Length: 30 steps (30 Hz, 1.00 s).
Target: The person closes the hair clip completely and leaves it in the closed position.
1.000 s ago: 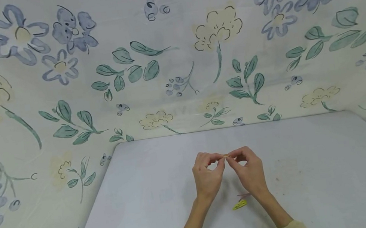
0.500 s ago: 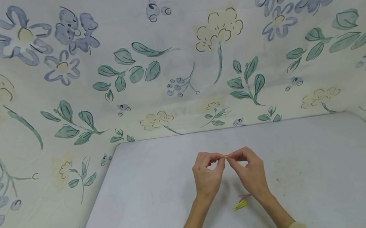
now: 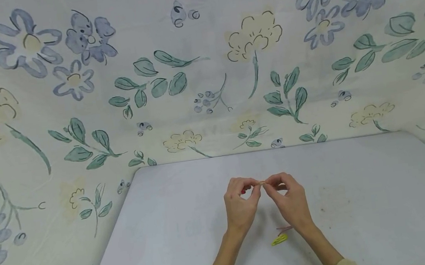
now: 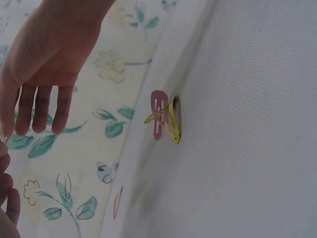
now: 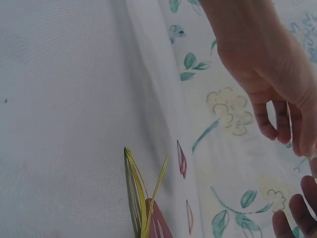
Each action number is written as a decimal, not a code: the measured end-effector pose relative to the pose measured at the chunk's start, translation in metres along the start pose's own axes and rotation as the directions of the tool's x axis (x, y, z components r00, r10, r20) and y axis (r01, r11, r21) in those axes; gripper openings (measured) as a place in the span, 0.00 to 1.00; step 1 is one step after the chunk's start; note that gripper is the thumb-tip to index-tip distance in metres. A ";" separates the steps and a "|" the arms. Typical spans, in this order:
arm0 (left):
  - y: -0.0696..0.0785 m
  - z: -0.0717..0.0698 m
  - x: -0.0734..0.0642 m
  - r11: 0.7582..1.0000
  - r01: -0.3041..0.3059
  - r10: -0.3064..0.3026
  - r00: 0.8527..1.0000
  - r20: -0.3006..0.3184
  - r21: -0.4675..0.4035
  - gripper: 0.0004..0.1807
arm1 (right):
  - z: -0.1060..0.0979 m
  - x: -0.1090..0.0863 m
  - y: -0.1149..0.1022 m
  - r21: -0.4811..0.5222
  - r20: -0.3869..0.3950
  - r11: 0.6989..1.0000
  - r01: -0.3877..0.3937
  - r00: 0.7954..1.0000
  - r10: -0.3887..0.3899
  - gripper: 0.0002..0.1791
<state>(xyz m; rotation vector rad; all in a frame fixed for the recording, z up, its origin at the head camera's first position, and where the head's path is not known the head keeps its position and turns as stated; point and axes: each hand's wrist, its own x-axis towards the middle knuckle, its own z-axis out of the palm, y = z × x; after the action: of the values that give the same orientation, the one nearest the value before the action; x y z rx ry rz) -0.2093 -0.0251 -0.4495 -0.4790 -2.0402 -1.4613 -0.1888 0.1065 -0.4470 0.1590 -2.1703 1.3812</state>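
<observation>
Fingertip to fingertip over the table, my left hand (image 3: pixel 241 205) and right hand (image 3: pixel 291 198) pinch a small tan hair clip (image 3: pixel 262 182) between them. Most of it is covered by the fingers. Nearer the body, between the forearms, a yellow snap hair clip (image 3: pixel 279 240) lies against a pink snap hair clip (image 3: pixel 284 229). The left wrist view shows the yellow one standing on its side, its frame sprung apart. Through the gap between my left thumb and finger, a bit of a red hair clip (image 3: pixel 243 191) shows; the right wrist view has it lying on the table.
An orange hair clip (image 5: pixel 189 216) lies close to the red one in the right wrist view. The white table (image 3: pixel 160 226) backs onto a floral cloth (image 3: pixel 204 63). Small brown specks (image 3: pixel 322 210) mark the tabletop right of the hands.
Both hands keep their pinch at nearly the same spot, with only slight finger movement. More of the red clip shows through the left hand's gap. The head view has tilted slightly.
</observation>
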 end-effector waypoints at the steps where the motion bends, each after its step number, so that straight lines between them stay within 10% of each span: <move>1: 0.000 0.000 0.000 1.000 0.000 0.000 1.000 -0.002 0.001 0.01 | 0.000 0.000 0.000 0.000 0.003 1.000 -0.006 1.000 0.006 0.05; 30: -0.007 -0.010 0.006 0.999 0.039 -0.034 0.992 0.123 -0.036 0.05 | -0.001 0.000 0.005 0.049 0.055 0.999 -0.017 0.998 0.014 0.06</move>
<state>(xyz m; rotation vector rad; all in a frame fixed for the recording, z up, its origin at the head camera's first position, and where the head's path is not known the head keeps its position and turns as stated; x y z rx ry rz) -0.2160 -0.0370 -0.4486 -0.5621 -2.1292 -1.5293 -0.1904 0.1096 -0.4508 0.2017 -2.1869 1.4563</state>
